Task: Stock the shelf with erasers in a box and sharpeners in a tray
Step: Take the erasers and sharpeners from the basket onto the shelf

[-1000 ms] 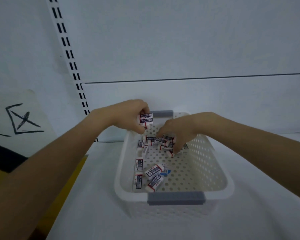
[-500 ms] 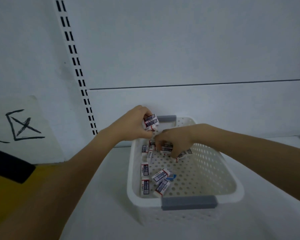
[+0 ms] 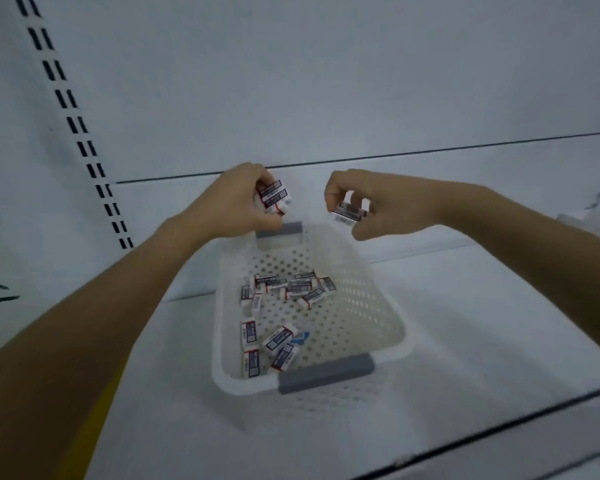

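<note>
**A:** What lies closest?

**B:** A white perforated basket on the white shelf, with its near grey handle towards the camera. Just inside that end lie a few loose erasers. They are small white blocks in dark printed sleeves with a red stripe, scattered at odd angles. A small blue scrap lies against them.

**A:** And deeper in?

**B:** A tighter cluster of erasers is heaped around the middle of the basket floor, some overlapping. The right half of the floor shows only its holes.

**A:** Where are the hands?

**B:** Both are raised above the far end of the basket, apart from each other, with bare forearms reaching in from either side. The left hand pinches a stack of erasers between thumb and curled fingers, printed faces showing. The right hand curls around a small bunch of erasers, palm turned inward. The fingers hide how many each holds.

**A:** Anything blocking the view?

**B:** The left hand's thumb covers a corner of the far grey handle.

**A:** Behind that?

**B:** A pale back panel, and a slotted upright strip at far left. Something blurred sits at the far right edge; I cannot tell what.
</note>
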Available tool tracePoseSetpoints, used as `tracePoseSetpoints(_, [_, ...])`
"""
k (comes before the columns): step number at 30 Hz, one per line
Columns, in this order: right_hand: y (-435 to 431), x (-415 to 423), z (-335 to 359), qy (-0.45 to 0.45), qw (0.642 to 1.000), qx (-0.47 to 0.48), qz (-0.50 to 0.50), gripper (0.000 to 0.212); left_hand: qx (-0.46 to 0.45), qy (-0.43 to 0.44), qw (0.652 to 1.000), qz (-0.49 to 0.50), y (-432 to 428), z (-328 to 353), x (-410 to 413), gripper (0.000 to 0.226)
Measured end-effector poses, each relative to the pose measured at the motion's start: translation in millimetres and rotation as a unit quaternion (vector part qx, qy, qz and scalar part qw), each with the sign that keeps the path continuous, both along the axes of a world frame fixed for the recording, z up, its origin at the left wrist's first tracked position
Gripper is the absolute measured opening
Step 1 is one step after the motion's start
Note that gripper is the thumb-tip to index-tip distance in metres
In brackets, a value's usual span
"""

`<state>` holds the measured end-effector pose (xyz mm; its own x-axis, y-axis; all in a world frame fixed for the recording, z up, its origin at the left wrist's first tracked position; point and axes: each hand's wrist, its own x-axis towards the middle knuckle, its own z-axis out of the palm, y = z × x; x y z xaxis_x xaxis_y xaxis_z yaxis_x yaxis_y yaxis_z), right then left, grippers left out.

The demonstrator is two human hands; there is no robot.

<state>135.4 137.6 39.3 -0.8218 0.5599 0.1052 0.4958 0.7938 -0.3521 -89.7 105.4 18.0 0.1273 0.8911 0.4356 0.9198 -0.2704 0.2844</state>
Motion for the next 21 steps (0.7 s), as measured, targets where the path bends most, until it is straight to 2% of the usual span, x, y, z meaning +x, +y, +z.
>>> tracePoseSetpoints(10, [26.9,161.4,-8.3,-0.004,0.996,0.003,-0.088,0.038,0.006,0.127,0.991,-0.047,28.9,45.9,157.5,0.041])
tracePoseSetpoints(16, [43.7,286.3,-29.4,0.014,0.988,-0.019,-0.152,0.034,-0.033,0.110,0.990,-0.078,60.2,24.4,290.0,0.035])
tracePoseSetpoints(21, [58.9,361.0,-70.6,0.017,0.981,-0.066,-0.184,0.030,-0.143,0.066,0.982,-0.106,87.7,-28.5,370.9,0.032])
